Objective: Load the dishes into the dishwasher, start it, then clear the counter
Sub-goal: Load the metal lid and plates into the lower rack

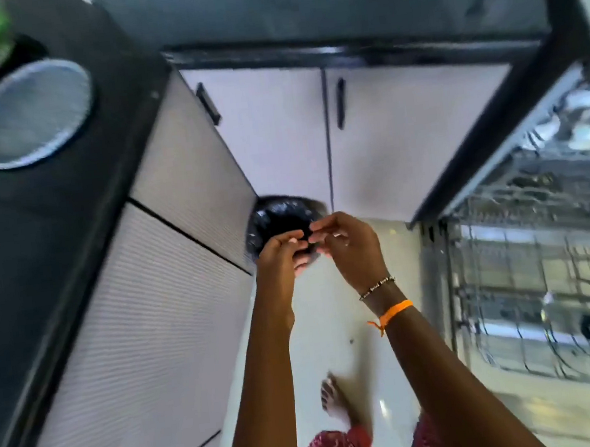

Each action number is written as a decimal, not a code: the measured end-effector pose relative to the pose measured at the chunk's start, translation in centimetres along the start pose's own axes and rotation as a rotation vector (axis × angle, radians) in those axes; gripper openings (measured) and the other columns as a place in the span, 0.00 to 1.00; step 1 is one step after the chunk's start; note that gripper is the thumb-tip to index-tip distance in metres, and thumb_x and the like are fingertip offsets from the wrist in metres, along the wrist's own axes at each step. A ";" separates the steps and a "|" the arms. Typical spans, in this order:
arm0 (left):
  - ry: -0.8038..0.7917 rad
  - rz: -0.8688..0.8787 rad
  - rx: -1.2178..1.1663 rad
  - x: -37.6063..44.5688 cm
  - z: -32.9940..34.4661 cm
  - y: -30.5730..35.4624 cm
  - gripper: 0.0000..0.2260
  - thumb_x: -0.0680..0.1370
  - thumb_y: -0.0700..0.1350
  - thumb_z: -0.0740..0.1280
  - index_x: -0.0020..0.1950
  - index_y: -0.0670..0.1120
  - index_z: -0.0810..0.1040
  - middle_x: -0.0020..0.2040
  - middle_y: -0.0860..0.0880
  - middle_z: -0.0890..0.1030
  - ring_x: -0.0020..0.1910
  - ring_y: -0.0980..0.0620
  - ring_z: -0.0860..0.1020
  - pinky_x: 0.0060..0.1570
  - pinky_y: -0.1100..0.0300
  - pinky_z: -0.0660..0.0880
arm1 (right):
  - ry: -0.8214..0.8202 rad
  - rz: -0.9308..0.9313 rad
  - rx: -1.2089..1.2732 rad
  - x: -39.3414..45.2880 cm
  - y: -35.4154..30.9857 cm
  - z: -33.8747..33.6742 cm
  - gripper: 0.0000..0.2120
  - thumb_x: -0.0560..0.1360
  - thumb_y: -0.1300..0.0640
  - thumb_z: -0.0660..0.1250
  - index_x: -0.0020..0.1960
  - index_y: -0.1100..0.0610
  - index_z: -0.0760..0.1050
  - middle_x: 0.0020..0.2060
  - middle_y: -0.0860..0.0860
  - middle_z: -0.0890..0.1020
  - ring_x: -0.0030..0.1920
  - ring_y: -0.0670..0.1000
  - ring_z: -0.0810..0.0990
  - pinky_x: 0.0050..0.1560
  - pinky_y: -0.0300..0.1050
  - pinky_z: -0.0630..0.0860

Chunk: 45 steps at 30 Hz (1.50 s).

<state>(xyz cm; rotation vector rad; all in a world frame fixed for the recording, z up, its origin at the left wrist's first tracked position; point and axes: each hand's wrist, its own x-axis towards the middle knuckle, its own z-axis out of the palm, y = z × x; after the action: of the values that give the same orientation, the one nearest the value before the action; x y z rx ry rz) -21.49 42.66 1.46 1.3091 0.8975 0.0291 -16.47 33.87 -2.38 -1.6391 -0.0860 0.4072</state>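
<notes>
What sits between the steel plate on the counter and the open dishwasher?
Head view: pale cabinet doors, and both hands raised over a black-lined bin on the floor.

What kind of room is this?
Most likely a home kitchen: a dark countertop with a steel plate on it, pale cabinet doors beneath, and an open dishwasher with wire racks on the right. A bag-lined bin sits in the corner.

No legible text anywhere.
</notes>
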 end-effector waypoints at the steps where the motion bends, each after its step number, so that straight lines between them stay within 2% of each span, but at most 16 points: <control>1: 0.012 0.009 -0.005 0.2 -1.3 1.2 0.12 0.79 0.36 0.57 0.42 0.48 0.75 0.38 0.51 0.78 0.34 0.57 0.75 0.37 0.66 0.70 | -0.029 -0.016 -0.010 0.6 -1.4 1.6 0.15 0.70 0.75 0.57 0.43 0.60 0.77 0.36 0.53 0.81 0.34 0.39 0.79 0.38 0.33 0.76; 6: 0.082 0.096 -0.061 2.2 -7.0 8.3 0.10 0.79 0.37 0.58 0.44 0.45 0.76 0.42 0.47 0.79 0.38 0.53 0.77 0.42 0.64 0.74 | -0.139 -0.170 -0.079 5.1 -8.2 8.0 0.13 0.70 0.74 0.60 0.43 0.59 0.78 0.34 0.48 0.81 0.35 0.37 0.79 0.40 0.30 0.74; 9: 0.127 0.162 -0.102 4.3 -9.4 11.8 0.09 0.80 0.37 0.57 0.55 0.41 0.76 0.44 0.46 0.78 0.38 0.54 0.75 0.38 0.69 0.73 | -0.198 -0.168 -0.025 8.4 -11.5 11.2 0.13 0.72 0.74 0.58 0.43 0.60 0.77 0.35 0.52 0.81 0.32 0.38 0.79 0.36 0.32 0.74; 13: 0.307 0.117 -0.316 9.2 -12.2 15.7 0.16 0.80 0.38 0.60 0.67 0.39 0.69 0.51 0.44 0.75 0.39 0.53 0.75 0.43 0.63 0.72 | -0.279 -0.164 0.006 13.3 -14.1 15.3 0.13 0.73 0.73 0.57 0.43 0.61 0.77 0.38 0.58 0.81 0.33 0.41 0.80 0.34 0.31 0.74; 15: 0.388 0.022 -0.484 12.1 -13.9 17.3 0.20 0.79 0.40 0.61 0.71 0.40 0.65 0.53 0.45 0.75 0.46 0.50 0.77 0.50 0.59 0.74 | -0.337 -0.142 -0.003 16.0 -14.8 17.3 0.12 0.73 0.73 0.56 0.44 0.63 0.77 0.40 0.58 0.81 0.34 0.41 0.80 0.35 0.31 0.75; 18: 0.559 -0.021 -0.562 15.6 -16.4 19.2 0.24 0.78 0.44 0.64 0.73 0.43 0.63 0.63 0.48 0.70 0.62 0.47 0.71 0.58 0.58 0.67 | -0.415 -0.067 -0.034 19.8 -16.0 20.3 0.12 0.74 0.73 0.55 0.46 0.64 0.77 0.40 0.58 0.80 0.33 0.42 0.79 0.35 0.30 0.75; 22: 0.860 -0.048 -0.560 18.1 -19.5 21.2 0.29 0.76 0.47 0.66 0.74 0.42 0.59 0.73 0.45 0.61 0.68 0.44 0.65 0.63 0.53 0.64 | -0.534 0.006 -0.171 24.9 -16.0 24.7 0.11 0.75 0.68 0.60 0.55 0.60 0.75 0.54 0.58 0.79 0.43 0.51 0.78 0.49 0.44 0.77; 24: 0.924 -0.055 -0.585 18.8 -21.0 21.5 0.28 0.76 0.47 0.66 0.72 0.41 0.59 0.73 0.44 0.61 0.69 0.44 0.65 0.66 0.52 0.63 | -0.595 0.006 -0.282 26.5 -15.9 26.9 0.19 0.75 0.64 0.63 0.65 0.59 0.69 0.65 0.55 0.73 0.54 0.54 0.78 0.61 0.53 0.74; 26: 0.943 -0.018 -0.619 19.3 -22.3 21.6 0.19 0.76 0.44 0.65 0.63 0.41 0.64 0.70 0.45 0.66 0.63 0.46 0.69 0.63 0.54 0.66 | -0.637 0.014 -0.305 27.1 -15.9 28.7 0.24 0.75 0.63 0.63 0.70 0.58 0.64 0.67 0.52 0.68 0.57 0.55 0.77 0.60 0.52 0.75; 29: 0.916 -0.013 -0.688 19.6 -24.4 21.9 0.19 0.76 0.43 0.65 0.66 0.44 0.65 0.63 0.47 0.71 0.54 0.50 0.72 0.58 0.57 0.71 | -0.642 0.024 -0.268 27.6 -16.4 31.0 0.20 0.76 0.63 0.62 0.67 0.59 0.65 0.60 0.50 0.69 0.43 0.52 0.78 0.33 0.32 0.76; 31: 0.898 -0.039 -0.672 19.9 -26.0 21.8 0.14 0.76 0.44 0.66 0.60 0.43 0.71 0.53 0.49 0.76 0.48 0.53 0.74 0.49 0.61 0.73 | -0.569 0.017 -0.295 28.4 -16.5 32.2 0.16 0.76 0.61 0.62 0.63 0.60 0.67 0.51 0.52 0.75 0.34 0.49 0.75 0.25 0.31 0.71; 34: 0.863 -0.056 -0.633 19.9 -28.3 21.2 0.03 0.76 0.42 0.66 0.48 0.44 0.76 0.38 0.51 0.73 0.36 0.57 0.71 0.35 0.65 0.69 | -0.485 0.033 -0.386 29.7 -17.7 34.0 0.09 0.76 0.58 0.62 0.55 0.59 0.72 0.38 0.51 0.77 0.34 0.50 0.75 0.33 0.39 0.70; 37: 0.813 -0.039 -0.567 19.9 -30.0 21.0 0.04 0.75 0.41 0.67 0.48 0.43 0.76 0.38 0.50 0.73 0.35 0.57 0.70 0.35 0.64 0.70 | -0.430 -0.081 -0.535 29.8 -19.4 35.9 0.04 0.75 0.58 0.59 0.43 0.54 0.72 0.38 0.52 0.77 0.43 0.54 0.77 0.36 0.42 0.68; 41: 0.688 -0.005 -0.599 20.2 -31.4 21.8 0.03 0.75 0.37 0.63 0.48 0.42 0.73 0.38 0.49 0.75 0.37 0.55 0.74 0.39 0.62 0.74 | -0.511 -0.054 -0.380 28.7 -21.5 40.7 0.09 0.76 0.59 0.60 0.55 0.57 0.70 0.44 0.55 0.79 0.41 0.53 0.78 0.46 0.50 0.76; 43: 0.644 0.000 -0.641 20.1 -31.6 22.3 0.03 0.75 0.35 0.61 0.43 0.42 0.73 0.37 0.48 0.75 0.36 0.53 0.74 0.41 0.60 0.75 | -0.599 0.146 -0.132 28.0 -22.1 43.7 0.18 0.77 0.63 0.60 0.65 0.60 0.62 0.47 0.56 0.76 0.36 0.50 0.76 0.43 0.47 0.78; 45: 0.609 0.007 -0.654 20.0 -31.9 22.7 0.06 0.74 0.34 0.59 0.39 0.42 0.72 0.37 0.47 0.74 0.37 0.52 0.74 0.42 0.58 0.75 | -0.559 0.343 0.094 27.7 -22.6 46.3 0.21 0.76 0.64 0.62 0.66 0.62 0.58 0.55 0.59 0.72 0.39 0.51 0.75 0.38 0.43 0.78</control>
<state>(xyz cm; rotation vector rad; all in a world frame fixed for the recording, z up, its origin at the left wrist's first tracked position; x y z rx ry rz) -16.16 85.46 9.88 0.6813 1.2560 0.7010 -0.98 88.57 11.25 -1.4081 -0.2019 1.1102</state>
